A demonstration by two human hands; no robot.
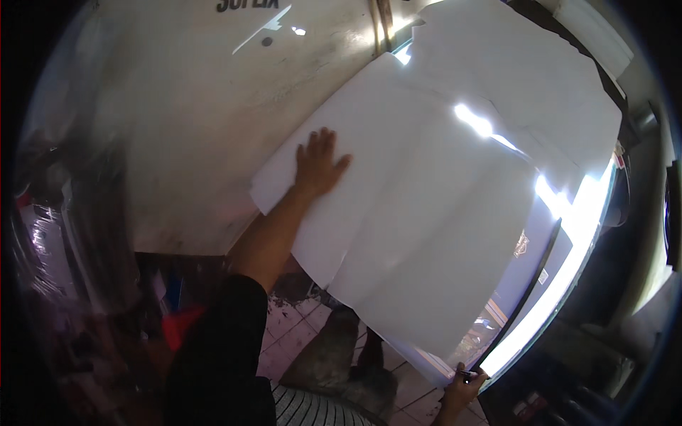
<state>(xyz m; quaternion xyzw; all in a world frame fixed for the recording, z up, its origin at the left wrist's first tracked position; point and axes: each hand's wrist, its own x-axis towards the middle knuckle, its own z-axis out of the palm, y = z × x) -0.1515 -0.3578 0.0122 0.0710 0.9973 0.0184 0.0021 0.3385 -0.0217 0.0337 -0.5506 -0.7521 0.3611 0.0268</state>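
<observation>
A large white sheet (426, 234), slightly wavy, lies over a glass-topped counter (575, 241). My left hand (320, 167) is spread flat on the sheet near its left edge, fingers apart. At the sheet's near right corner, my right hand (463, 392) is closed around a small dark pen-like object (469, 374), close to the glass edge. Another white sheet (526, 64) with an uneven outline lies at the far end, next to the first. Through the glass, printed packages (486, 330) show beside the sheet's right edge.
A big pale panel (199, 135) with dark lettering stands to the left. Clear plastic wrapping (53, 241) is at the far left, with a red object (181, 325) lower down. Tiled floor (284, 330) shows below the counter. Bright glare lies on the glass.
</observation>
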